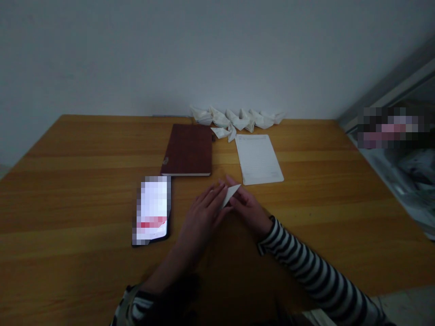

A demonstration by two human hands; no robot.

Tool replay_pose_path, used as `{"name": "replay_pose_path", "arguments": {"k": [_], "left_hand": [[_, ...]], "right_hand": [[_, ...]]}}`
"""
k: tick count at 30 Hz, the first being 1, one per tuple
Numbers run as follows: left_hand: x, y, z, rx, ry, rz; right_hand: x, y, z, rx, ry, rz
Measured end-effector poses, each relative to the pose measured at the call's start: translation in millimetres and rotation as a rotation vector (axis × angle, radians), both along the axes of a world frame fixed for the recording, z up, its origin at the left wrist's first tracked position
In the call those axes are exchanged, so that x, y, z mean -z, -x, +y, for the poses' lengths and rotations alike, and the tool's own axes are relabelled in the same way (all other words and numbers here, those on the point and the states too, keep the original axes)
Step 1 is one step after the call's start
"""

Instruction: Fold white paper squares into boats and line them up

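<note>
Between my two hands is a small piece of folded white paper (231, 194), its pointed corner showing toward the upper right. My left hand (206, 209) lies over its left side with the fingers closed on it. From the right, my right hand (249, 209) pinches the other side; some of its fingertips are hidden behind the paper. Beyond my hands, a sheet of lined white paper (260, 159) lies flat on the wooden table (316, 190). Several folded white paper shapes (238, 118), resembling boats, stand in a row near the wall.
A dark red notebook (188, 150) lies closed beyond my left hand. A phone (152, 208) with a lit, blurred screen rests to the left of my hands. The wall (190, 54) borders the table's far edge. Past the right edge are blurred items (390, 129).
</note>
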State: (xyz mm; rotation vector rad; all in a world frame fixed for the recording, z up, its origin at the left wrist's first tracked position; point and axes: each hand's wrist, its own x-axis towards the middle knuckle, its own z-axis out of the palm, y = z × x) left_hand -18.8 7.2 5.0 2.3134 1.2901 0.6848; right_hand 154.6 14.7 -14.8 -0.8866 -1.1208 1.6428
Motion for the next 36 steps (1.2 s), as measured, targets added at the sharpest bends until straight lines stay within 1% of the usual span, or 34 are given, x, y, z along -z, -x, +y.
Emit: {"name": "replay_pose_path", "arguments": {"k": [5,10,16,23,31,34,36], "left_hand": [[-4.8,-4,-2,0.016,0.158,-0.15],[-9.1,-7,-4,-0.011,0.238,-0.139],[-5.8,-6,-4,-0.004,0.218,-0.126],[-12.1,-4,-4,-0.004,0.27,-0.175],[-11.2,-4,-4,-0.014,0.286,-0.164],[-9.9,-4,-4,-0.011,0.251,-0.128],[-8.4,-3,-4,-0.025,0.19,-0.077]], "right_hand": [[-3.4,0,-2,0.027,-0.057,-0.086],[-0.5,-1,-2,0.042,-0.074,-0.095],[0.6,0,-3,0.054,-0.076,-0.108],[0.7,1,-4,0.074,-0.121,-0.158],[-0.9,0,-5,0.066,-0.115,-0.195],[-1.5,1,-6,0.106,-0.138,-0.243],[-1.7,2,-6,0.146,-0.145,-0.268]]}}
